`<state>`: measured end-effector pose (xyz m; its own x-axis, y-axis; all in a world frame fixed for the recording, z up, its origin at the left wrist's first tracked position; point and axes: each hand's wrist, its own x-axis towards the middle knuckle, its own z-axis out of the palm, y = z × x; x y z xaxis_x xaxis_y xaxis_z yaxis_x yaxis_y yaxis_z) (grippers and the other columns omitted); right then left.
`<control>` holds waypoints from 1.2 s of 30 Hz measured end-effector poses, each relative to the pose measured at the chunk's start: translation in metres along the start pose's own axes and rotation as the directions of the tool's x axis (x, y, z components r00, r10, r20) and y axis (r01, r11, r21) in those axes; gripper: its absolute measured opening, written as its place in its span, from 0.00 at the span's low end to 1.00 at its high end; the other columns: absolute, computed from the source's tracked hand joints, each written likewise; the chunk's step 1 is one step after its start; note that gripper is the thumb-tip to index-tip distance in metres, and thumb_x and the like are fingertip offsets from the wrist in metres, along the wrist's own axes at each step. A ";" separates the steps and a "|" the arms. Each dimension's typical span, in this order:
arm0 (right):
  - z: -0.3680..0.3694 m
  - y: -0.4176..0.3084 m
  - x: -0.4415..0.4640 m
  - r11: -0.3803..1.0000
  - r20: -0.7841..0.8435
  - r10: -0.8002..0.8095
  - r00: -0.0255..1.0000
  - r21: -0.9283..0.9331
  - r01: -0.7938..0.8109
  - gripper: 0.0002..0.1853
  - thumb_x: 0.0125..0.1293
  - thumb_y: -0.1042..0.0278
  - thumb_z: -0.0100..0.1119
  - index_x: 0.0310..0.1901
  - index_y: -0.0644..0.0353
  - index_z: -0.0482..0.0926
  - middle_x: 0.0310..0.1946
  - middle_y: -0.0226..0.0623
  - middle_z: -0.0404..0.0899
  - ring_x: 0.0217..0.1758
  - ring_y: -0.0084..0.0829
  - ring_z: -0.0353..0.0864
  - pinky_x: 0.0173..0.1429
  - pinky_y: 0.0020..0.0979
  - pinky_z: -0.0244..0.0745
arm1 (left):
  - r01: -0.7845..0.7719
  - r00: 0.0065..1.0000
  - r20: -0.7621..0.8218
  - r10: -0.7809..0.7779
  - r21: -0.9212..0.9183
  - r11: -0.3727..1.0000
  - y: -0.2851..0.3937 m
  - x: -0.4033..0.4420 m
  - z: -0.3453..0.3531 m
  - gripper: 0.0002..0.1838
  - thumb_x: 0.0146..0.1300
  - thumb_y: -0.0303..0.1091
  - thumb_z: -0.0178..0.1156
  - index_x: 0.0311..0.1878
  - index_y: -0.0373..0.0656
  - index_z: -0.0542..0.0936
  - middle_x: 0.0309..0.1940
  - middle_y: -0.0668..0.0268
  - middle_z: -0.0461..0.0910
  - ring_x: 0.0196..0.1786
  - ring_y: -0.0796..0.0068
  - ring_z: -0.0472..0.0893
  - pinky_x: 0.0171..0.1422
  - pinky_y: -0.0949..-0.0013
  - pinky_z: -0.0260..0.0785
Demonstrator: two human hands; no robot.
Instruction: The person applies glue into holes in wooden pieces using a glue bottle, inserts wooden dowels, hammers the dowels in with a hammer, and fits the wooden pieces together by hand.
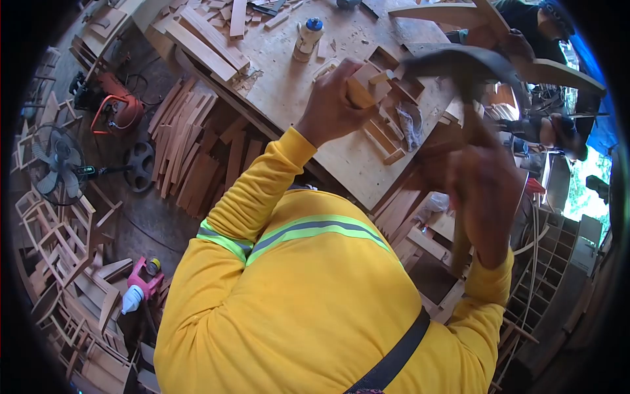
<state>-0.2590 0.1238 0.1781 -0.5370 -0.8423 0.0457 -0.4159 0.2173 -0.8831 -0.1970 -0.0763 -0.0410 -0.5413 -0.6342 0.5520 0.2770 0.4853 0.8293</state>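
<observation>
head view, wooden block [365, 90] clenched in left hand [335, 105]; hammer [467, 72], gripped in right hand [484, 194]

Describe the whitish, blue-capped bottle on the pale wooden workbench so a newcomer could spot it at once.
Find the pale, flat wooden workbench. Beyond the left hand stands a whitish, roughly cylindrical bottle. Its bright blue cap sets it apart from the tan wooden strips nearby.

In my left fingers [342, 73], the block [360, 92] is of wood, matt and rather smooth; beyond them, the bottle [306, 44] seems plastic, and under them the table [357, 174] is matt, dusty wood. Above my right fingers [469, 172], the hammer head [459, 64] looks like dark metal, its finish blurred. My sleeves [259, 177] are matt, wrinkled cloth.
</observation>
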 end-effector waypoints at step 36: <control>0.020 0.003 -0.032 0.865 -0.558 0.271 0.785 0.498 0.056 0.21 0.83 0.59 0.49 0.67 0.66 0.74 0.38 0.44 0.82 0.25 0.26 0.77 0.28 0.23 0.69 | 0.000 1.000 0.016 0.001 -0.049 0.999 0.005 -0.001 -0.006 0.30 0.52 0.40 0.82 0.54 0.42 0.77 0.39 0.55 0.86 0.40 0.56 0.88 0.47 0.60 0.82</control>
<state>-0.2283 0.1420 0.1653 -0.9432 -0.3271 0.0572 -0.0240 -0.1047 -0.9942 -0.1905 -0.0765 -0.0366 -0.5536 -0.6241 0.5515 0.3159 0.4554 0.8324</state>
